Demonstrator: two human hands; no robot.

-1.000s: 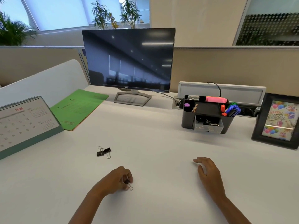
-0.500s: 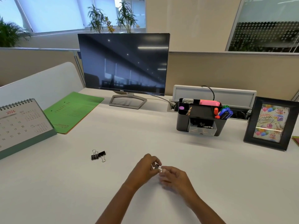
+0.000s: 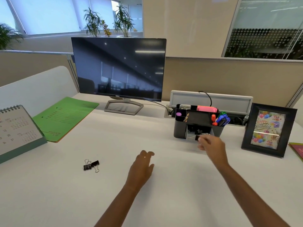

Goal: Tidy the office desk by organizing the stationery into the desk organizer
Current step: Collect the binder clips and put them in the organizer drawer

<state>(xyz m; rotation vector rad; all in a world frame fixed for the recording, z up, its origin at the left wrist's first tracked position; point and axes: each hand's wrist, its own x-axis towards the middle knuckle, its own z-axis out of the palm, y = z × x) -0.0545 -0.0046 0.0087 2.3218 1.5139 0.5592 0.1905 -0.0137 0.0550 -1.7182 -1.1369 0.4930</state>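
Setting: white tabletop (image 3: 68,202) in a partitioned office, dark monitor (image 3: 118,69) at the far edge.
Right hand (image 3: 211,147): pinches a black binder clip (image 3: 197,138) at the desk organizer (image 3: 178,126) front drawer; clip's axis unclear.
Left hand (image 3: 141,169): released, empty, mid-tabletop.
Organizer: markers (image 3: 223,119), pink notes (image 3: 207,109).
Loose: two binder clips (image 3: 91,165), left of centre.

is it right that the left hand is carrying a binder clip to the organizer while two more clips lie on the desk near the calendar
Not quite: the head view shows the right hand carrying the binder clip to the organizer; the left hand is empty, open over the desk. The rest holds: two more clips lie on the desk near the calendar.
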